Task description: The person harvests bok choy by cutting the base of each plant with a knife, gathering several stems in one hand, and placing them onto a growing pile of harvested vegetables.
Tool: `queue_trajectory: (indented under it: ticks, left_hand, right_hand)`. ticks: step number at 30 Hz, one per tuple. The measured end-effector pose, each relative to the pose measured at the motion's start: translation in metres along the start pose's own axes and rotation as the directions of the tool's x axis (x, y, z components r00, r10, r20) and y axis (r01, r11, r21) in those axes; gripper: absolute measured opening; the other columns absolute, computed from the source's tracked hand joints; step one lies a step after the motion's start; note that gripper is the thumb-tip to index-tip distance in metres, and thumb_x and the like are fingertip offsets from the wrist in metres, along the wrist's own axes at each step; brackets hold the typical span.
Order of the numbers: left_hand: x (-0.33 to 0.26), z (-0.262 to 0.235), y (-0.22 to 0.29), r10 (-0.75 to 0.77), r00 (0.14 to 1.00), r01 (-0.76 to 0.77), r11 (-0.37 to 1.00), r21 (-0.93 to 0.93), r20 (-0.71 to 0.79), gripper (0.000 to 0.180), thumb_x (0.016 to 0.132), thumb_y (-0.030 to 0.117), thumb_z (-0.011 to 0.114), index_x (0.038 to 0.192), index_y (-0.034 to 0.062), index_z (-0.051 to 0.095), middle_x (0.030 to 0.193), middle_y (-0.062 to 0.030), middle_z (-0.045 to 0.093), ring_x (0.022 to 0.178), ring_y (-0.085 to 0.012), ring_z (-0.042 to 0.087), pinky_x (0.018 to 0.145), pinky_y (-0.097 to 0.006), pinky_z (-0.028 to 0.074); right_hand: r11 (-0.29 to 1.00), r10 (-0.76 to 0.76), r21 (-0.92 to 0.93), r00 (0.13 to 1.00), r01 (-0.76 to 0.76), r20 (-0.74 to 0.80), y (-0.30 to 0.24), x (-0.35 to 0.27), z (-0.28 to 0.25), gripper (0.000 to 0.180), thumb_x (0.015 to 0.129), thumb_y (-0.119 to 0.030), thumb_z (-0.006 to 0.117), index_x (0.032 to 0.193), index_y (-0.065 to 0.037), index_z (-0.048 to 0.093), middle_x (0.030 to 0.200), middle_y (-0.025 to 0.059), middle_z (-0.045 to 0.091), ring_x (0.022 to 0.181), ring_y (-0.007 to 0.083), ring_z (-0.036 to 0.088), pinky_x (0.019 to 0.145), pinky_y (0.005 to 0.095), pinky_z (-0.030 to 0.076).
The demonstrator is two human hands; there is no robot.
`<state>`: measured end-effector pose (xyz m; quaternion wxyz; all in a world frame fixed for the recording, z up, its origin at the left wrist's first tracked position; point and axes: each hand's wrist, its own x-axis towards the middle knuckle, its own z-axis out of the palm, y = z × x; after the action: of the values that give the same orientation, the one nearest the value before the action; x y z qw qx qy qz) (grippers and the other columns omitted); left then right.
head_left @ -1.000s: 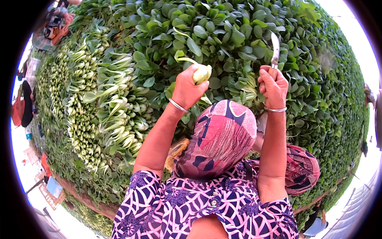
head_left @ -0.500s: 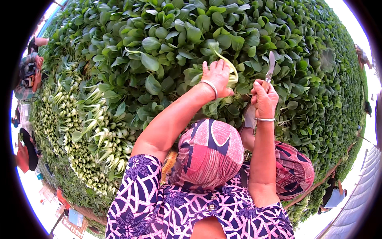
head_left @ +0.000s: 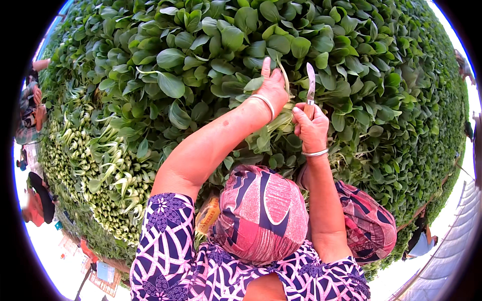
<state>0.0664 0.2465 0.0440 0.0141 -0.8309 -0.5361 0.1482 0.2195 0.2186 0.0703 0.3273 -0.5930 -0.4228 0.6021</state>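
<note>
My left hand (head_left: 271,88), a silver bangle on its wrist, reaches into a dense bed of green bok choy (head_left: 201,60) and closes around the leaves and pale stalks of one bok choy plant (head_left: 281,118). Just to its right, my right hand (head_left: 311,128), also with a bangle, grips a small knife (head_left: 311,83) by the handle, blade pointing up and away beside the left hand's fingers. Both arms stretch forward over pink patterned cloth (head_left: 261,215) and a purple-and-white patterned sleeve (head_left: 163,241).
Cut bok choy with white stems lies in rows at the left (head_left: 100,165). People stand or crouch at the left edge (head_left: 36,203) and at the lower right (head_left: 420,242). White sheeting runs along the bottom right (head_left: 452,251).
My left hand held a cut bok choy up a second ago; it has since reached forward empty into the bed and taken hold of another plant. The knife hand has moved in beside it.
</note>
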Motion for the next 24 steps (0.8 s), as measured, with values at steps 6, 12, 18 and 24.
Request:
queue_trajectory:
  ticks: [6,12,18,24]
  left_hand:
    - [-0.019,0.076,0.049,-0.485,0.858,0.476,0.629,-0.614,0.168,0.071,0.079,0.019,0.061,0.141,-0.0059,0.038,0.146,-0.0213,0.038,0.131,-0.0363,0.038,0.11,-0.067,0.02]
    - [-0.047,0.109,0.05,-0.649,0.758,-0.015,0.074,-0.997,-0.06,0.069,0.075,0.012,0.074,0.138,0.003,0.048,0.139,-0.0195,0.05,0.132,-0.0311,0.045,0.111,-0.045,0.033]
    - [-0.13,0.074,-0.002,-0.607,0.728,-0.357,-0.734,-0.578,0.32,0.029,0.087,0.0,0.063,0.116,-0.0011,0.065,0.114,-0.0124,0.069,0.103,-0.0196,0.067,0.092,-0.029,0.051]
    - [-0.235,0.129,-0.01,-0.666,0.561,0.192,-0.473,-0.86,0.491,0.012,0.085,0.012,0.071,0.089,0.0009,0.071,0.085,-0.0021,0.069,0.078,-0.0074,0.061,0.073,-0.024,0.048]
  right_hand:
    - [0.996,-0.023,0.086,0.999,0.02,0.037,-0.002,0.014,0.036,0.014,0.089,-0.012,0.068,0.099,-0.002,0.063,0.07,0.0029,0.062,0.044,0.0055,0.048,0.039,0.0195,0.034]
    - [0.993,0.079,0.082,0.994,-0.086,0.078,0.078,0.056,0.045,0.022,0.087,-0.014,0.071,0.102,-0.002,0.061,0.076,0.0019,0.063,0.051,0.0084,0.056,0.043,0.023,0.043]
    - [0.991,0.136,-0.028,0.987,-0.134,0.083,0.101,0.069,0.034,0.025,0.087,-0.013,0.07,0.106,0.0,0.058,0.083,0.0039,0.064,0.057,0.0136,0.063,0.053,0.025,0.052]
    - [0.985,0.171,-0.012,0.98,-0.171,0.1,0.099,0.072,0.032,0.023,0.09,-0.014,0.068,0.107,-0.003,0.059,0.09,0.0083,0.067,0.063,0.0183,0.067,0.057,0.0302,0.056]
